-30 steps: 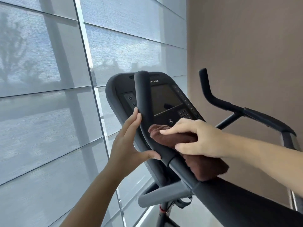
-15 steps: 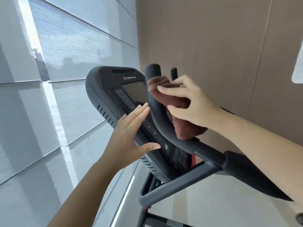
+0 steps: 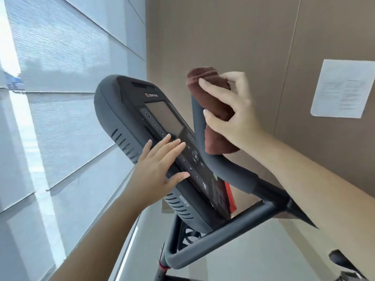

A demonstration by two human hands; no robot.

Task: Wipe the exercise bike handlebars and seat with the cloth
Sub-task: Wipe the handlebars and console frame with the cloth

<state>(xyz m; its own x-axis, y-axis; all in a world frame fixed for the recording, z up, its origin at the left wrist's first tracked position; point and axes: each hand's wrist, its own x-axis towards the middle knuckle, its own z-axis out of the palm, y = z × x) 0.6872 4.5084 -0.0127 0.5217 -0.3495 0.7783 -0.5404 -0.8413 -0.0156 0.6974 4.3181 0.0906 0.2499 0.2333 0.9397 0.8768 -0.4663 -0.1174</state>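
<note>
Fingers (image 3: 215, 91) of the right hand (image 3: 235, 118) curl round the brown cloth (image 3: 218, 141), wrapping it over the upright handlebar (image 3: 229, 171) end at centre frame. Left hand (image 3: 160, 169) lies flat, fingers straight, on the console (image 3: 121, 110). Handlebar wiping looks under way; next likely calls for a firm downward stroke along the bar, then the seat, unseen here.

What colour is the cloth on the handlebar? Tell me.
The cloth is dark reddish-brown, clearest in the head view.
</note>
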